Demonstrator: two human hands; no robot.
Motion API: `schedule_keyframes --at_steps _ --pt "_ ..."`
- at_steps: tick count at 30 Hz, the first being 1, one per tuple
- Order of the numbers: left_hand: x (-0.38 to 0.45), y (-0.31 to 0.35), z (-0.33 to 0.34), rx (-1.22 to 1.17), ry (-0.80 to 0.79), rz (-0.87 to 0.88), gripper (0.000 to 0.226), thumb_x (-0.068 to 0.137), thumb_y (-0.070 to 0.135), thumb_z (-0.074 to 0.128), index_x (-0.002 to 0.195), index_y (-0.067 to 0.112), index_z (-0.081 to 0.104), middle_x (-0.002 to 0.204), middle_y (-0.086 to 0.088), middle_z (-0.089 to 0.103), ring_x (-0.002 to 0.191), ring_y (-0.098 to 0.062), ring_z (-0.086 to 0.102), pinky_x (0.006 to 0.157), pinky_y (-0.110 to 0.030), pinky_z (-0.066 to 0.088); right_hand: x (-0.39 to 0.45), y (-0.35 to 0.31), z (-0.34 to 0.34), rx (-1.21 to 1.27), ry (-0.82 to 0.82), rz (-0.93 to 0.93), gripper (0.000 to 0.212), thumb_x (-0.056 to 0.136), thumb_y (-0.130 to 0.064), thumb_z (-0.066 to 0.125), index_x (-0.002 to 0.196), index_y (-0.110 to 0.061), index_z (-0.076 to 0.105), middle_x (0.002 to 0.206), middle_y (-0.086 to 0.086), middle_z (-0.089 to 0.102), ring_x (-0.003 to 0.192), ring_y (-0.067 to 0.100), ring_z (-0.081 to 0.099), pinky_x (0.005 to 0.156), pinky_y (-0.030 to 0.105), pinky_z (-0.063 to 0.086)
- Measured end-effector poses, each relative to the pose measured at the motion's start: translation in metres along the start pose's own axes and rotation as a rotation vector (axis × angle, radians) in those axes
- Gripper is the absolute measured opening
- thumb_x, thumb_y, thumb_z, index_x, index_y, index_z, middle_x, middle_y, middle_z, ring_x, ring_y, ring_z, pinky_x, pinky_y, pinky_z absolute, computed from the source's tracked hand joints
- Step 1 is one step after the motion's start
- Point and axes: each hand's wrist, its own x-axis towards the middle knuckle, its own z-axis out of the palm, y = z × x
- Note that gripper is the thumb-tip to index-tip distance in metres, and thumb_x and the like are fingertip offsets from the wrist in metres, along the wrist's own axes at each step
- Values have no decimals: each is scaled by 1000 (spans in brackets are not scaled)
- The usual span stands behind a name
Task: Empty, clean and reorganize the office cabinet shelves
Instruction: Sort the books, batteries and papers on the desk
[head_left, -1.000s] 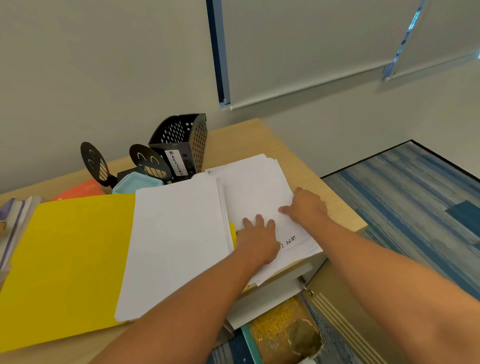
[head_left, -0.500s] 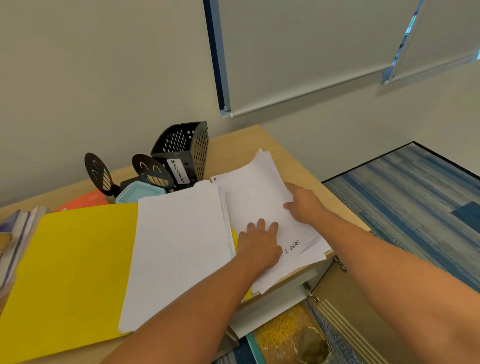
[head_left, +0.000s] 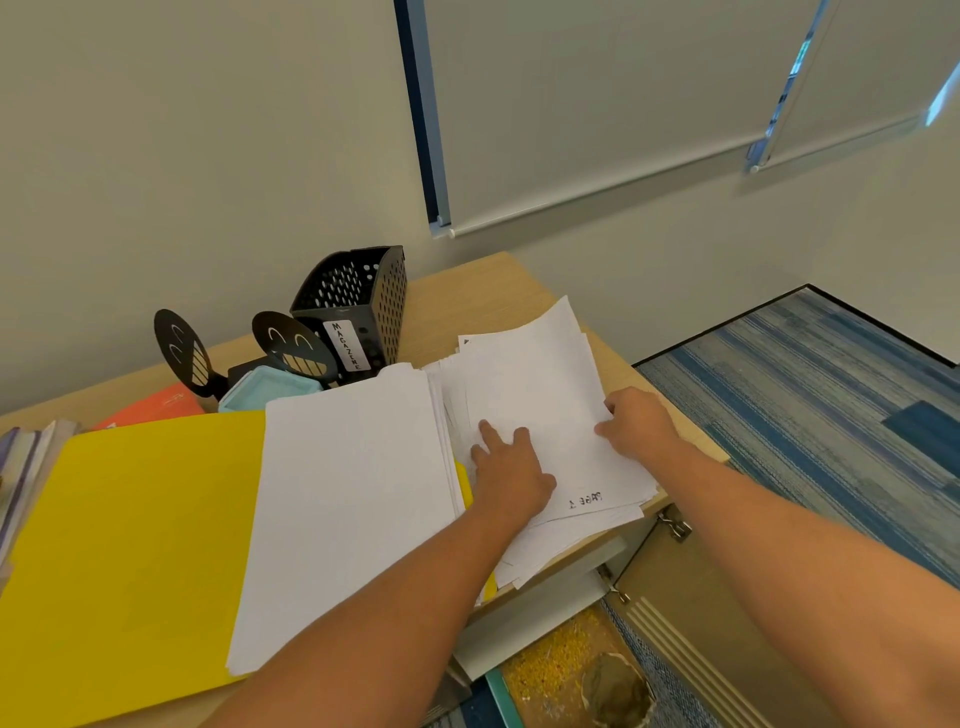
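A loose stack of white paper sheets lies at the right end of the wooden cabinet top. My left hand presses flat on it near its front edge. My right hand holds the right edge of the top sheets, which are lifted and curl upward. A second white paper stack lies to the left on an open yellow folder.
A black perforated magazine holder, two black smiley bookends, a teal box and an orange book stand at the back. Books lie at the far left. The cabinet door hangs open below right.
My right hand slid along the right edge of the loose stack and lifted the top sheets, which now curl up. My left hand stays pressed on the stack.
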Motion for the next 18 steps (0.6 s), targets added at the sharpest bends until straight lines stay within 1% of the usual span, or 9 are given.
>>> schedule_keyframes --at_steps 3,4,5,8,11,13,15,16,18 --pt "0 6 -6 -55 24 -102 76 93 41 61 153 18 20 160 -26 -17 146 -52 -2 118 -50 20 0 -1 0 -2 23 -6 35 90 -5 65 125 -7 62 119 14 64 97 26 57 73 27 43" --pt "0 8 -8 -75 5 -147 79 93 43 61 154 17 17 160 -27 -18 146 -52 -2 118 -49 21 1 0 0 15 33 -2 35 89 -2 62 123 -8 62 119 14 64 95 26 56 73 27 44" --pt "0 10 -11 -106 -17 -189 82 93 44 61 154 16 15 159 -28 -18 146 -51 -1 117 -47 24 1 0 0 45 41 3 36 89 0 61 124 -8 61 120 15 63 97 26 57 76 27 46" --pt "3 11 -17 -261 -13 -249 86 91 39 65 155 16 13 160 -28 -9 145 -46 12 111 -43 32 1 -6 -3 149 17 40 43 91 -4 62 132 -6 53 126 15 60 112 32 57 83 29 47" --pt "8 9 -19 -532 38 -299 92 88 29 70 156 20 8 156 -23 10 137 -41 31 106 -42 39 0 -10 -6 294 -77 155 50 87 -17 74 128 -2 52 124 13 59 113 33 58 89 37 51" --pt "9 9 -21 -670 76 -342 94 90 20 69 157 20 3 154 -20 14 131 -35 40 101 -37 42 0 -8 -7 329 -137 218 60 82 -22 81 130 1 53 127 16 59 114 34 58 96 44 51" --pt "8 7 -22 -707 91 -365 92 92 12 65 157 21 1 154 -18 17 127 -29 44 99 -31 42 1 -5 -9 352 -161 246 71 79 -20 84 136 2 49 134 17 55 120 35 54 100 46 49" --pt "8 6 -21 -701 91 -349 88 93 9 63 158 21 4 153 -18 20 124 -28 46 97 -30 42 1 -4 -11 377 -172 260 74 78 -17 85 138 2 46 136 17 53 122 36 52 101 47 48" --pt "8 2 -17 -694 63 -273 79 93 4 59 157 22 15 151 -17 23 120 -29 52 94 -31 46 2 -1 -15 453 -213 295 75 76 -11 85 139 1 46 136 17 53 122 37 53 101 48 47"
